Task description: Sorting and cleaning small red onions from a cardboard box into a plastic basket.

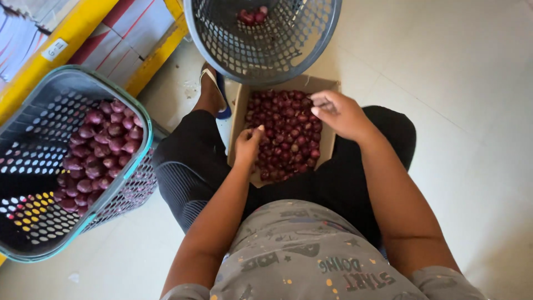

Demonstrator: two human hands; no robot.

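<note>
— head view, item one: what is nearest the wearer?

— left hand (247,145), over the near-left part of the cardboard box (327,145) set between the knees. fingers curled and pinched on something small, likely one of the small red onions (286,133); the piece itself is too hidden to confirm.

— item two?

— right hand (340,114), further out, above the box's far-right corner. fingertips bunched together; whether they grip an onion cannot be told.

— where do the onions lie from the fingers?

— directly beneath both hands, filling the box. its long axis runs away from the body. the left hand is closer to the heap.

— items beyond?

— teal-rimmed basket (66,161) to the left, partly filled with larger red onions (102,147); grey round basket (264,33) past the box's far end, a few onions inside.
</note>
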